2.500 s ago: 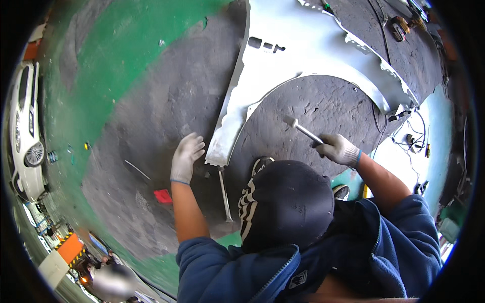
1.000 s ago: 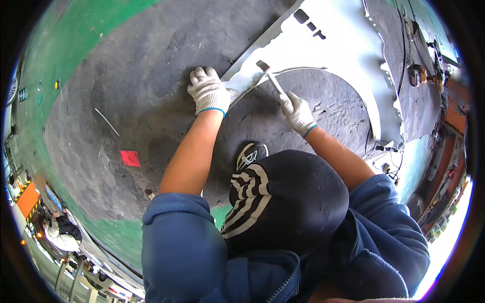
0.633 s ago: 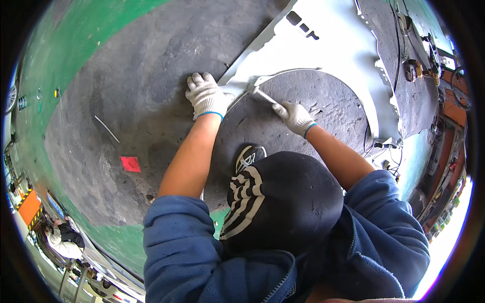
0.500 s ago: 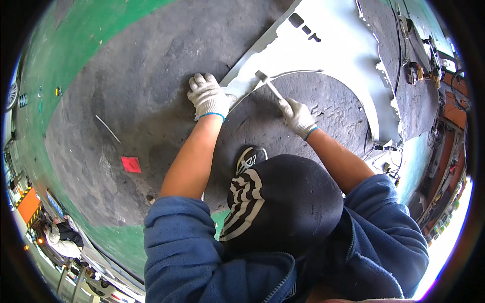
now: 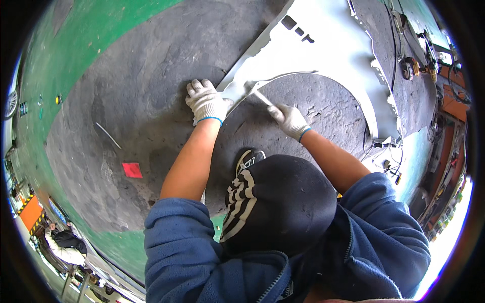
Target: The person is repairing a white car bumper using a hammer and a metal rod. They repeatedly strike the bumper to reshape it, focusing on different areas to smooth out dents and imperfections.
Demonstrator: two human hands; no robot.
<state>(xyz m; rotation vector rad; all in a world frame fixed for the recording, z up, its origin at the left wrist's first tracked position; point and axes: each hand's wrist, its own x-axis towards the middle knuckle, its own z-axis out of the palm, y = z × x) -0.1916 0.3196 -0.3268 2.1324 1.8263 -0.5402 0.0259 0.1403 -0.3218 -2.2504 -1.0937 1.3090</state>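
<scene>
A silver-white car fender with a curved wheel-arch cut-out lies on the dark mat. At its narrow near end is my left hand, in a white knit glove, with the fingers curled over the edge and the thumb side against the metal. My right hand, gloved the same way, is wrapped round the handle of a small hammer. The hammer's head is at the arch's left rim, close to my left hand; whether it touches the metal is hard to tell.
On the dark mat to the left lie a red square and a thin white strip. Power tools and cables are at the right. One shoe shows below the fender. Another person is far off at lower left.
The hammer's head has come down toward the arch rim and nearer to my left hand. My right hand has shifted slightly left. My left hand keeps its place on the fender.
</scene>
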